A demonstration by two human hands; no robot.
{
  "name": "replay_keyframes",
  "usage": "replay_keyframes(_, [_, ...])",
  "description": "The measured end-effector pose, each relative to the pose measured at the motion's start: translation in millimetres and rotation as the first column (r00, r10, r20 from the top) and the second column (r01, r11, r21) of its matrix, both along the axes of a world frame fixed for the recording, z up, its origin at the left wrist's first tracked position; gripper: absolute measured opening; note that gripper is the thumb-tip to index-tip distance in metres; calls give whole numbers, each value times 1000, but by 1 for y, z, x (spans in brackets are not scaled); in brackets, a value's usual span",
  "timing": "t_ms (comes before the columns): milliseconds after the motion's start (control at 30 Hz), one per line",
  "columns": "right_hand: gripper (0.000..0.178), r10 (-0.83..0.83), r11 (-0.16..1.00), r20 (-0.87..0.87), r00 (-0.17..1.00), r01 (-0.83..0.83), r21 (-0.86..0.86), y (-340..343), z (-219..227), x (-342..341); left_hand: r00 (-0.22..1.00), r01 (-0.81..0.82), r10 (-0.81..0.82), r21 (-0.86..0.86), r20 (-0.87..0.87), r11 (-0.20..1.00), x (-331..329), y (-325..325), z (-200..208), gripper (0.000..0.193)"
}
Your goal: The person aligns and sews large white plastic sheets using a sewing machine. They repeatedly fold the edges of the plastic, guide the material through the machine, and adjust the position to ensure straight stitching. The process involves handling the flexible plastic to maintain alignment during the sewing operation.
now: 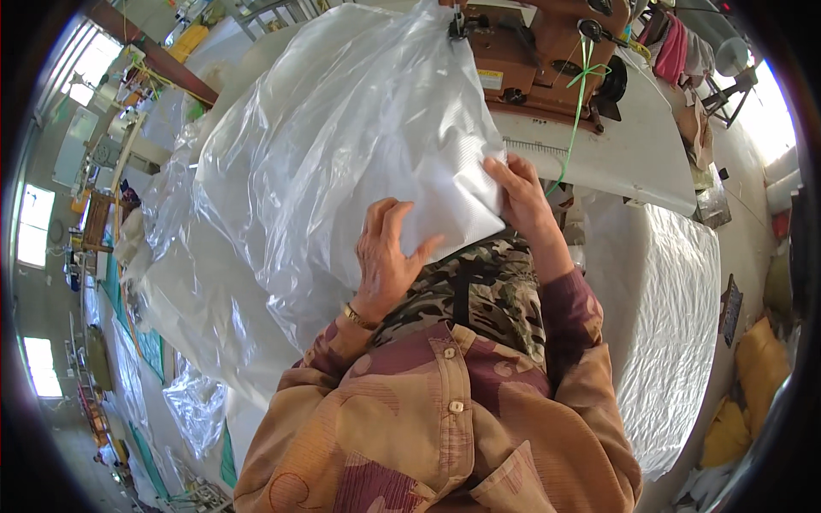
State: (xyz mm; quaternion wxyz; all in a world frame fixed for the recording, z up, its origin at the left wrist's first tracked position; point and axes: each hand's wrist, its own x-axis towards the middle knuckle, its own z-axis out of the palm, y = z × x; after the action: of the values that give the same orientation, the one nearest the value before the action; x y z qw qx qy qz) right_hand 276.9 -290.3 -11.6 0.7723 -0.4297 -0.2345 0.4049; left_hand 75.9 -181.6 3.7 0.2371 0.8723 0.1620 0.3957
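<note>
A white, finely ribbed woven sheet [470,192] lies in front of me, with crinkled clear plastic film [299,162] spread over and beside it. At the sheet's right edge my right hand [523,195] pinches the material between thumb and fingers. My left hand [386,256] is over the sheet's near part, fingers bent and thumb apart, holding nothing; whether its fingertips touch the film I cannot tell. Beyond the hands stands a brown sewing machine [547,73], and the far end of the film reaches up beside its needle area [457,27].
A green string [583,85] hangs from the machine past the table edge [633,167]. To my right is a stack of white sheeting [671,333]. Yellow sacks [744,389] lie at the far right. More film [195,406] drapes at the left.
</note>
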Motion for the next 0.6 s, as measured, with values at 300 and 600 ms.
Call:
replay_keyframes(300, [11, -110, 994, 261, 959, 100, 51, -64, 20, -44, 984, 157, -107, -413, 141, 897, -32, 9, 8, 13])
replay_keyframes(600, [14, -1, 790, 901, 433, 553, -266, -72, 16, -54, 883, 428, -316, -872, 348, 238, -45, 14, 55, 25])
